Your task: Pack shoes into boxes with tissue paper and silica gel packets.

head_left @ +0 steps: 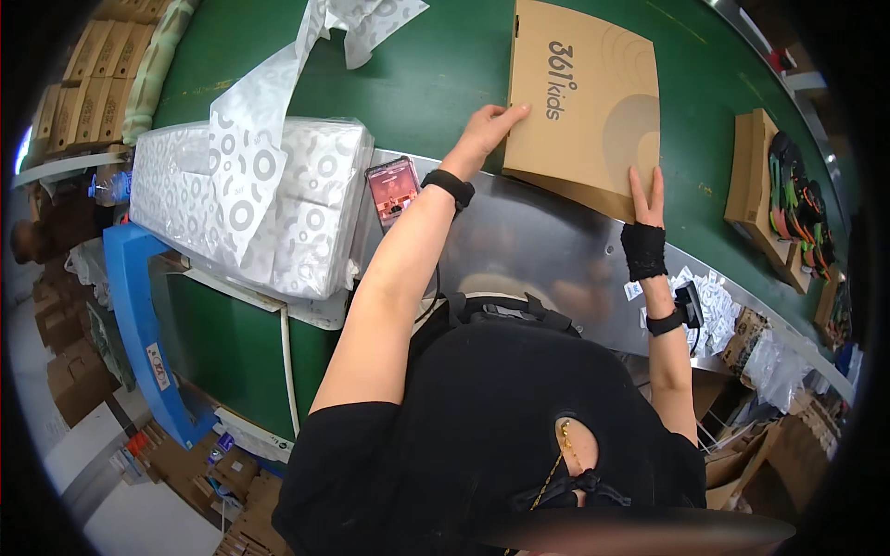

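Note:
A brown cardboard shoebox (586, 102) with dark printing sits at the far edge of the steel ledge, partly over the green surface, its lid down. My left hand (486, 132) grips its left side, thumb and fingers at the edge. At the near right corner, my right hand (647, 196) holds the box with two fingers spread on the lid; its other fingers are hidden. Black bands circle both wrists. Left of the box lies a phone (393, 190) with a lit screen, beside a stack of patterned white wrapping paper (311, 218).
A loose patterned sheet (246, 153) rises from the stack over the green belt (445, 56). To the right stands an open carton (756, 190) with colourful shoes (802, 208). Small white packets (709, 310) are heaped near my right forearm. A blue frame (148, 324) stands at left.

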A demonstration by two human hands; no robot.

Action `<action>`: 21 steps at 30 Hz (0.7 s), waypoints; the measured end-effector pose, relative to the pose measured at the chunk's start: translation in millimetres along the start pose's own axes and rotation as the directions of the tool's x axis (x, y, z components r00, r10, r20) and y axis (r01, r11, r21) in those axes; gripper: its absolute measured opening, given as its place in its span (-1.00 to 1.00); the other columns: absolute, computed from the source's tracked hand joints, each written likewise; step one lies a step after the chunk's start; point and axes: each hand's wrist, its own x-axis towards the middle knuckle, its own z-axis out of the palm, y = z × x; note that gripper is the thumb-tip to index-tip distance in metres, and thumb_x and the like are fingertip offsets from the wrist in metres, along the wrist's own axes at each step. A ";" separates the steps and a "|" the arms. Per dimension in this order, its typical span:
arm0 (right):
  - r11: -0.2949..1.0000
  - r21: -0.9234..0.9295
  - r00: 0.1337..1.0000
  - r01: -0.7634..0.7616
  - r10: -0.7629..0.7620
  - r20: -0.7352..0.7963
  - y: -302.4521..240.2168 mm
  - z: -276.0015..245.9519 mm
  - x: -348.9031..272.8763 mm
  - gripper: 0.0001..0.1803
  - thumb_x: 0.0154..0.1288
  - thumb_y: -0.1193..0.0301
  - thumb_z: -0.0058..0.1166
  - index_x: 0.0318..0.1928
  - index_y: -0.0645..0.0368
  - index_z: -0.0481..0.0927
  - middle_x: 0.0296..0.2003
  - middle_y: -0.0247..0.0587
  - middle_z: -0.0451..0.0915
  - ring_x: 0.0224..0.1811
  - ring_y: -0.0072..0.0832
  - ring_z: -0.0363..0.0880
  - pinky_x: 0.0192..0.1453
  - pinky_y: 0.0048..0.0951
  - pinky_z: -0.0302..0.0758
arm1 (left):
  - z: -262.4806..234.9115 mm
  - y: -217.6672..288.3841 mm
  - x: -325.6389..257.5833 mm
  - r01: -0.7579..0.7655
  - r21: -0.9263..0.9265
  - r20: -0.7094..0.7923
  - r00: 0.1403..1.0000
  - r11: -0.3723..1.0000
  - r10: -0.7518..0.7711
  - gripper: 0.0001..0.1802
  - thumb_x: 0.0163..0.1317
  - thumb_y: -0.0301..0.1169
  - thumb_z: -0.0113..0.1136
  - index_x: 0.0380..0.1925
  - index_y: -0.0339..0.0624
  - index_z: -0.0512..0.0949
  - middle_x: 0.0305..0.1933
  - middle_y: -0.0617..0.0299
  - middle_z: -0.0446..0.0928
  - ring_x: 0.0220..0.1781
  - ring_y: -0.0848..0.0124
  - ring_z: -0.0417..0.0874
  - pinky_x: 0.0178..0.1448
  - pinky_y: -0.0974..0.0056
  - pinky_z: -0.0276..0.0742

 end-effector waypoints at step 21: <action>0.987 0.131 0.990 0.093 -0.077 -0.121 -47.9 -66.7 -56.9 -0.42 0.00 0.61 -0.04 0.13 0.14 0.28 0.14 -0.07 0.19 -0.16 -0.37 0.48 -0.06 -0.40 0.40 | -146.9 4.6 -248.0 -0.633 -0.711 -0.314 0.675 0.306 0.668 -0.66 0.23 -0.22 -0.19 -0.11 -0.17 0.38 -0.12 0.12 0.46 -0.10 0.31 0.51 -0.07 0.25 0.47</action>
